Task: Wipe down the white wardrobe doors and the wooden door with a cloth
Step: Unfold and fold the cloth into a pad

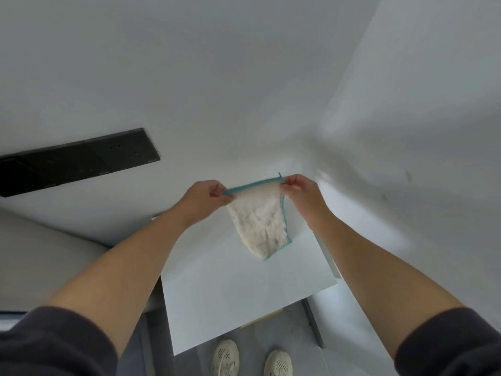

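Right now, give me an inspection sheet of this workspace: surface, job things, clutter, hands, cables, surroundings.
Surface: a white table top below the hands, bare where visible.
Job's things: a white cloth with a teal edge, hanging in the air above the table; no wardrobe doors or wooden door that I can identify.
Clutter: nothing seen.
Hands: left hand and right hand each pinch a top corner of the cloth, stretching its upper edge between them.
Cables: nothing seen.
Surroundings: white wall ahead, a dark panel on it at left, grey floor, and two pale shoes at the bottom.
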The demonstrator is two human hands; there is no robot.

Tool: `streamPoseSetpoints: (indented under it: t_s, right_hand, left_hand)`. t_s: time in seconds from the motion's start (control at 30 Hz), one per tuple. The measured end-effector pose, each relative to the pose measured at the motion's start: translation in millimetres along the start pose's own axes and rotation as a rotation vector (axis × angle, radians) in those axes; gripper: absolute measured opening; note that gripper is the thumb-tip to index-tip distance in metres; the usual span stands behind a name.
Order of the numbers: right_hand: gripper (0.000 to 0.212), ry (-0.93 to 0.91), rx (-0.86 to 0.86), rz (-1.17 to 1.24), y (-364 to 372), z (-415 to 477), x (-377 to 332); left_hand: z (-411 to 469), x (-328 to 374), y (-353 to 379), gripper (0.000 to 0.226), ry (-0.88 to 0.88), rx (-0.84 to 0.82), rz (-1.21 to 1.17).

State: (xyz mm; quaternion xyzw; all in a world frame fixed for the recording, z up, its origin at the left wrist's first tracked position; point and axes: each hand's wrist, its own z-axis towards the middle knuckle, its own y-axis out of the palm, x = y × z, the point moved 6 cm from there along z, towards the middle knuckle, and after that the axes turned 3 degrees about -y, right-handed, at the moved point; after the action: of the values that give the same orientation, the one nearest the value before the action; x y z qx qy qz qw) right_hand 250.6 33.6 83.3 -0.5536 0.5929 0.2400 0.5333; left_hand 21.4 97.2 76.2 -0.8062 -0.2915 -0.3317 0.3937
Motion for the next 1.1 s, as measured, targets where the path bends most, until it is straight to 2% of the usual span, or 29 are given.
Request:
streamPoseSetpoints:
  t_s: [0.13, 0.27, 0.37, 0.47, 0.63, 0.77, 0.9, 1.1]
  right_hand:
    - [0.018, -0.032, 0.079, 0.178, -15, 2, -33]
    - [0.023, -0.068, 0.092, 0.24, -25, -2, -55]
    - [0.023, -0.033, 0.069, 0.214, -21, -5, -41]
    - [0.024, 0.079, 0.034, 0.179, -9, -12, 1]
    - [0.014, 0.317, -0.178, 0.081, 17, -46, 95]
    - [0.012, 0.46, -0.282, -0.022, 21, -60, 137]
    - [0.007, 0.449, -0.253, -0.05, 24, -43, 153]
    - [0.004, 0.35, -0.071, -0.169, 26, -7, 180]
  left_hand:
    - [-5, 43, -13, 0.01, 0.055, 0.045, -0.27]
    - [-10, 68, -20, 0.01, 0.096, 0.042, -0.35]
    - [-15, 62, -14, 0.013, 0.081, 0.036, -0.366]
    - [-16, 29, 4, 0.012, 0.022, 0.016, -0.304]
    - [-20, -58, 55, 0.009, -0.117, -0.164, 0.092]
    - [-26, -89, 76, 0.012, -0.177, -0.246, 0.161]
    - [-6, -99, 89, 0.012, -0.186, -0.177, 0.131]
    - [35, -111, 105, 0.01, -0.202, -0.025, 0.059]
